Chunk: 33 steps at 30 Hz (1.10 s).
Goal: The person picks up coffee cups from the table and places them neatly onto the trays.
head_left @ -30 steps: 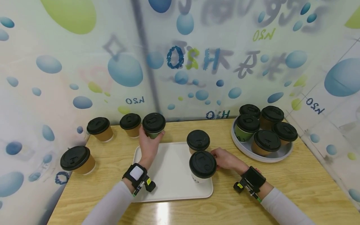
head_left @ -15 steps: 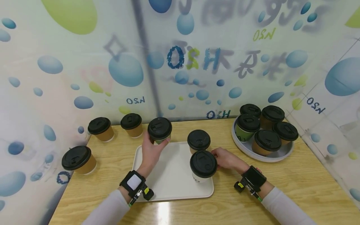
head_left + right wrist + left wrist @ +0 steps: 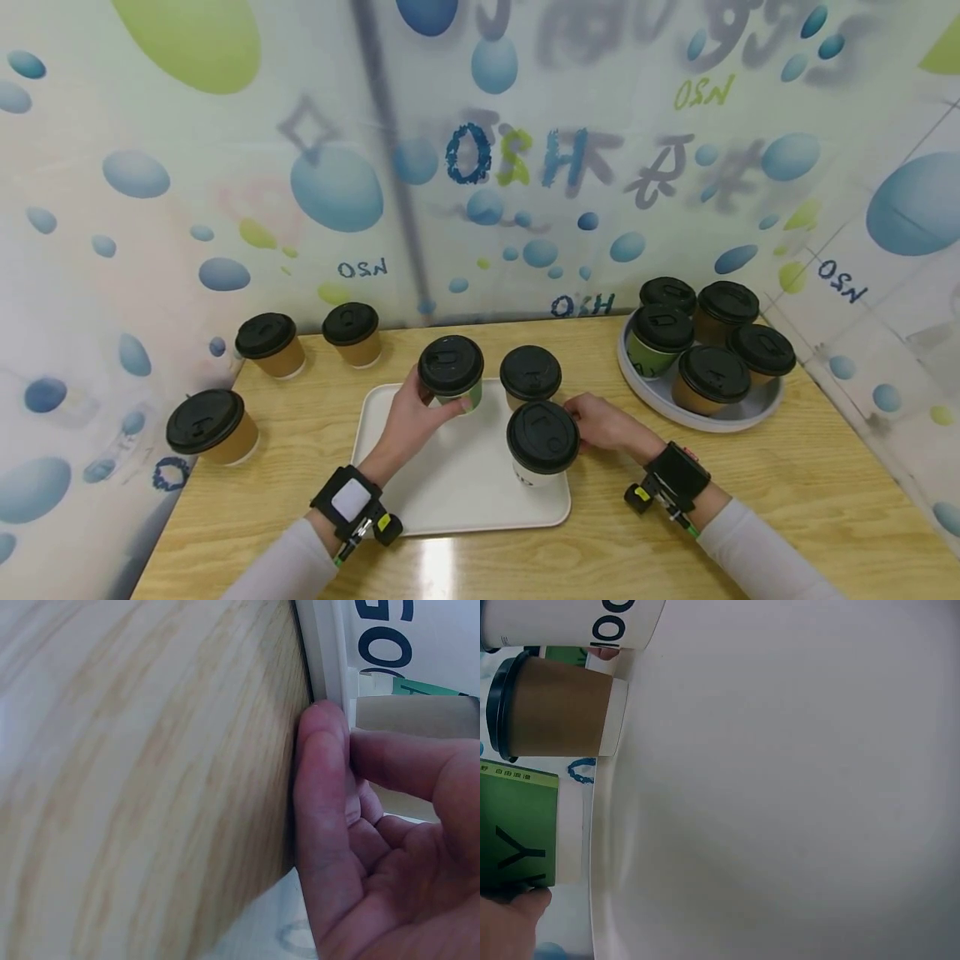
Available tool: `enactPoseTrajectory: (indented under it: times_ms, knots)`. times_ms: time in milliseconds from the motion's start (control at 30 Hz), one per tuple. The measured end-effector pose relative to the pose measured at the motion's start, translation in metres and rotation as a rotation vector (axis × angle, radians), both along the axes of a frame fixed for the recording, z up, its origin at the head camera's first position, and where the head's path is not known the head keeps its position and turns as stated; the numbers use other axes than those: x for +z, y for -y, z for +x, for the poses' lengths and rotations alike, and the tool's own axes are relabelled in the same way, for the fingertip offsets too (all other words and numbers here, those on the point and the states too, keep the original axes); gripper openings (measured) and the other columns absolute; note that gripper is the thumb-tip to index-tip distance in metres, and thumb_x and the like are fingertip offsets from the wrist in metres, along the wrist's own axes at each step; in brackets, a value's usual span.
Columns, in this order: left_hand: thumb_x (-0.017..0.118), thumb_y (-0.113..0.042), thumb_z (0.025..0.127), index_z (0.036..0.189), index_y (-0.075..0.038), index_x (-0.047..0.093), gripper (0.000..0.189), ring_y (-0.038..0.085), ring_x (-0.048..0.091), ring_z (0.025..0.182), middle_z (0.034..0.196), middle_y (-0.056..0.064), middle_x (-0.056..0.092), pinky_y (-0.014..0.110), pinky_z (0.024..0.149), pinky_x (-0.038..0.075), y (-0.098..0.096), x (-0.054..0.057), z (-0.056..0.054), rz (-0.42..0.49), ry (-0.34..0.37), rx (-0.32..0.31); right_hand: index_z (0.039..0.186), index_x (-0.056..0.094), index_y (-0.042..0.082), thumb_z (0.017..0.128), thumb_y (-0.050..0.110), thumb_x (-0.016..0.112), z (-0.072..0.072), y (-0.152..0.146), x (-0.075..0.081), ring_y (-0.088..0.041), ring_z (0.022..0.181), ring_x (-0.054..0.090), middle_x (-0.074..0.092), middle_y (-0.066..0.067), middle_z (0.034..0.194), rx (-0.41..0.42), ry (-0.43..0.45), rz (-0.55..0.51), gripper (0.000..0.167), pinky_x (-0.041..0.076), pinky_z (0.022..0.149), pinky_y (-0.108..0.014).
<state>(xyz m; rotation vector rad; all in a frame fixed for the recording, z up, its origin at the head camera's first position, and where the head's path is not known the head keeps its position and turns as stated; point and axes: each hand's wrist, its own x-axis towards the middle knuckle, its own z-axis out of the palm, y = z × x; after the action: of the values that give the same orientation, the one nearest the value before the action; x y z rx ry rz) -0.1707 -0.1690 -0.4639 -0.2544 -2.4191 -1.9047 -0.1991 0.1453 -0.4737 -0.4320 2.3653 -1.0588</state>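
Observation:
A green paper cup with a black lid (image 3: 451,365) is gripped by my left hand (image 3: 411,421) over the far part of a white tray (image 3: 457,492). The left wrist view shows the green cup (image 3: 517,825) upright, its base apparently above the tray rim. My right hand (image 3: 603,425) pinches the tray's right edge; the right wrist view has thumb and forefinger at the rim (image 3: 328,660). On the tray's right side stand a white lidded cup (image 3: 543,437) and, behind it, a brown lidded cup (image 3: 530,372).
Several lidded cups sit in a round grey tray (image 3: 720,422) at the back right. Brown lidded cups stand at the left: one nearer (image 3: 212,427), one at the back corner (image 3: 270,343), one along the back edge (image 3: 352,333). A printed curtain wall (image 3: 480,208) borders the wooden table (image 3: 637,550).
My left hand has carried the green cup rightward and nearer, from the table's back edge to over the tray, close to the brown cup. The right hand has stayed at the tray's edge.

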Motion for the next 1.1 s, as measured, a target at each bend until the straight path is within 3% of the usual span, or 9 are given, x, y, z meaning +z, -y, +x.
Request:
enactPoseTrajectory:
  times_ms: [367, 667, 1100]
  knots:
    - [0.088, -0.015, 0.084, 0.150, -0.010, 0.047, 0.078, 0.029, 0.061, 0.126, 0.137, 0.012, 0.061, 0.048, 0.112, 0.045, -0.001, -0.002, -0.005, -0.042, 0.045, -0.051, 0.091, 0.067, 0.002, 0.102, 0.009, 0.063, 0.000, 0.000, 0.000, -0.013, 0.059, 0.056, 0.060, 0.000, 0.068, -0.018, 0.006, 0.009, 0.014, 0.045, 0.056, -0.026]
    - [0.088, -0.014, 0.083, 0.154, -0.009, 0.040, 0.085, 0.030, 0.056, 0.131, 0.143, 0.012, 0.057, 0.048, 0.110, 0.047, -0.002, -0.004, -0.008, -0.059, 0.138, -0.070, 0.093, 0.068, 0.001, 0.102, 0.009, 0.064, 0.000, 0.001, -0.001, -0.014, 0.061, 0.058, 0.062, -0.001, 0.071, -0.030, 0.019, 0.014, 0.013, 0.047, 0.057, -0.026]
    - [0.088, -0.018, 0.083, 0.155, -0.008, 0.041, 0.086, 0.032, 0.051, 0.135, 0.149, 0.012, 0.052, 0.052, 0.113, 0.043, -0.005, -0.006, -0.013, -0.077, 0.154, -0.094, 0.092, 0.067, 0.001, 0.102, 0.006, 0.062, 0.000, 0.000, -0.002, -0.014, 0.060, 0.056, 0.061, -0.001, 0.069, -0.037, 0.031, 0.004, 0.011, 0.045, 0.057, -0.025]
